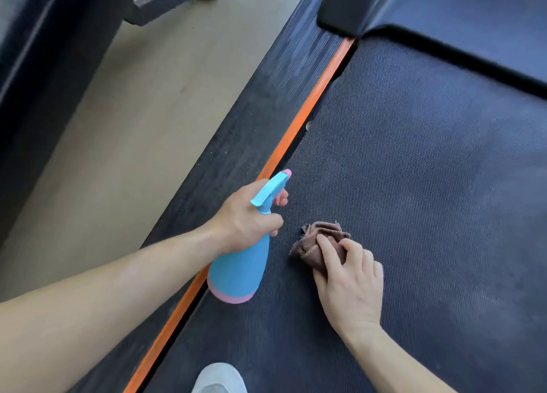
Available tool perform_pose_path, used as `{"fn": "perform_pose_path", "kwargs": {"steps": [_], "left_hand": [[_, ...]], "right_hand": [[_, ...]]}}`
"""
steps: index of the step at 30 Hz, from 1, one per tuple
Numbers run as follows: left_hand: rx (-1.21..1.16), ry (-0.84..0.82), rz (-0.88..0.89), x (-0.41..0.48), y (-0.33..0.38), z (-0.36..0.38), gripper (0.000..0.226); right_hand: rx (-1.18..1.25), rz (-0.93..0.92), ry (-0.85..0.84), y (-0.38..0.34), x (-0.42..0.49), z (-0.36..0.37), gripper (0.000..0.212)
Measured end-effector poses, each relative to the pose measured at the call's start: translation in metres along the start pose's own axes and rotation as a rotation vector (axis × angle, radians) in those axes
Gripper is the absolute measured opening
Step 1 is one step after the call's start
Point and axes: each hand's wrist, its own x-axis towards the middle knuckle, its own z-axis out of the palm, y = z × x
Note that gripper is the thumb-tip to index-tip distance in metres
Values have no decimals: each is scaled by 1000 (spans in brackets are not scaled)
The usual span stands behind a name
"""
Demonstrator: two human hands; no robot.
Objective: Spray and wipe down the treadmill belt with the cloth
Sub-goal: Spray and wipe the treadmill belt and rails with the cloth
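Treadmill belt [414, 170] stretches ahead of both hands: left hand [247, 215] grips spray bottle [239, 262], right hand [349, 277] presses brown cloth [313, 244] beside it.

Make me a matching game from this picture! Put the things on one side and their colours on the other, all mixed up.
Things:
1. bottle
2. cloth
3. stripe
4. shoe

Colours:
A. orange
B. brown
C. blue and pink
D. white

Right pairs: 1-C, 2-B, 3-A, 4-D
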Motion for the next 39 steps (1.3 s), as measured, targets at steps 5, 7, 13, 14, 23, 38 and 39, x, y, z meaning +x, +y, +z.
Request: {"fn": "perform_pose_path", "kwargs": {"steps": [5,7,13,14,23,38,39], "left_hand": [[12,-31,-52,-9,-7,0,27],[30,-24,-83,-9,-11,-2,28],[61,-26,-58,-8,-20,-13,60],[42,-15,-38,-7,-21,-15,59],[-123,74,80,10,13,-37,56],[-147,94,91,27,12,-55,57],[-142,84,94,28,14,-54,52]], "right_hand": [[27,11,-32,2,-2,-4,60],[35,16,-15,4,5,-7,58],[29,175,146,16,163,-10,40],[20,181,126,17,197,-9,41],[-36,-435,-57,-11,89,0,39],[-32,-546,-86,-24,59,6,42],[-56,-580,-70,-16,75,7,40]]}}
